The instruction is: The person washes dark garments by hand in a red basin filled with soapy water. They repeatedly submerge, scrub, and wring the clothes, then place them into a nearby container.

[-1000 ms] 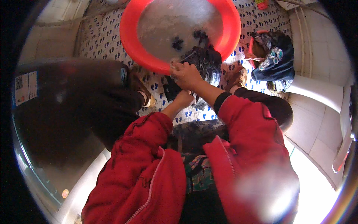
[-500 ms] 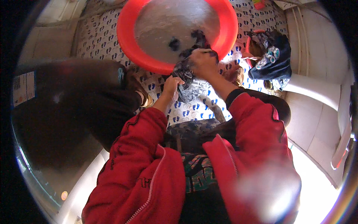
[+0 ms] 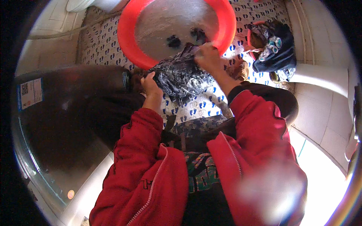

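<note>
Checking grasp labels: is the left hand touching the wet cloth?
Touching. The head view shows the left hand gripping the soapy dark cloth at its left edge, with no gap.

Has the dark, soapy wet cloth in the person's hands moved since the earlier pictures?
Yes. The dark, soapy wet cloth has moved up toward the round red plastic basin; its top now overlaps the near rim, where before it was bunched below the rim.

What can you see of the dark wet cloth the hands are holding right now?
The dark cloth is a black, glossy, soaked garment flecked with white suds, bunched and wrinkled. It hangs stretched between both hands over the footprint-patterned mat, at the near rim of the red basin. The left hand grips its lower left edge; the right hand pinches its upper right end.
</note>
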A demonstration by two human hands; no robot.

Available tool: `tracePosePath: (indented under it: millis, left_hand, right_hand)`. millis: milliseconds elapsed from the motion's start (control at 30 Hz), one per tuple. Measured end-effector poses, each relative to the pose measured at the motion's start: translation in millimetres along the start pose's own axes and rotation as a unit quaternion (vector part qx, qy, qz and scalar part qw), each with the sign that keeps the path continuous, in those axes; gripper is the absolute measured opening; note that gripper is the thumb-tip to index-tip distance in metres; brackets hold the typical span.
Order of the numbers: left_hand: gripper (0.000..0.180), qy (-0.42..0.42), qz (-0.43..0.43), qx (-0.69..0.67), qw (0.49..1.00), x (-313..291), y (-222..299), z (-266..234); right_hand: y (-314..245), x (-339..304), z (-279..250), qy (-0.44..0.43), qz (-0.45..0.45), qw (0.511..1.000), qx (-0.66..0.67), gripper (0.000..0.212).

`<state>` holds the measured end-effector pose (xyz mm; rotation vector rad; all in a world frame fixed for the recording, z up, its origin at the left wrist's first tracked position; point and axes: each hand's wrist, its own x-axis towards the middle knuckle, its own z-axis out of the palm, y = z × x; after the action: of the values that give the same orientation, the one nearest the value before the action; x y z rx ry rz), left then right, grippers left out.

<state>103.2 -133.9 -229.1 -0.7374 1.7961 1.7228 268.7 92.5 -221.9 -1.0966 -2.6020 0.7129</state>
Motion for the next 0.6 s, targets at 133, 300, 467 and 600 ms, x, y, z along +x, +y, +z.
tracePosePath:
  millis: [133,300,467,600]
  left_hand:
    - [0.057,0.043,0.072,0.320,0.944,-2,-28,5]
    - [0.037,0.035,0.024,0.240,0.970,2,-13,-13]
    - [0.035,0.072,0.284,0.446,0.846,25,-5,-32]
    - [0.034,0.022,0.519,0.402,0.755,-11,4,14]
  right_hand:
    - [-60,-45,21,0.056,-0.226,0.968,-0.099,0.042]
    - [-15,-21,7,0.035,-0.138,0.979,-0.147,0.044]
    - [20,3,-30,0.045,0.037,0.973,-0.223,0.052]
    - [2,-20,7,0.049,-0.081,0.958,-0.271,0.048]
